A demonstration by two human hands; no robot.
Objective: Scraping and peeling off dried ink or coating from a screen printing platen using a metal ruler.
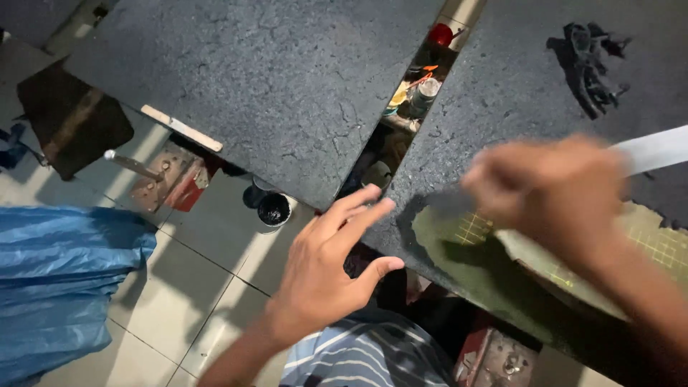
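Observation:
My left hand (pixel 326 269) hovers with its fingers spread and holds nothing, its fingertips near the front edge of the dark right table slab (pixel 502 79). My right hand (pixel 552 190), blurred, is closed around a white flat strip (pixel 656 149) that sticks out to the right. It hangs over a worn green cutting mat (pixel 466 251) with a yellow grid, and a pale flat piece (pixel 545 269) lies on the mat below the hand. A black crumpled lump (pixel 589 61) sits on the slab at the far right.
A second dark slab (pixel 272 79) lies to the left, with a wooden stick (pixel 180 128) at its edge. Jars and a red cap (pixel 439 34) show in the gap between the slabs. On the tiled floor are a blue plastic sheet (pixel 57 279), a black pot (pixel 273 209) and a red metal part (pixel 494 358).

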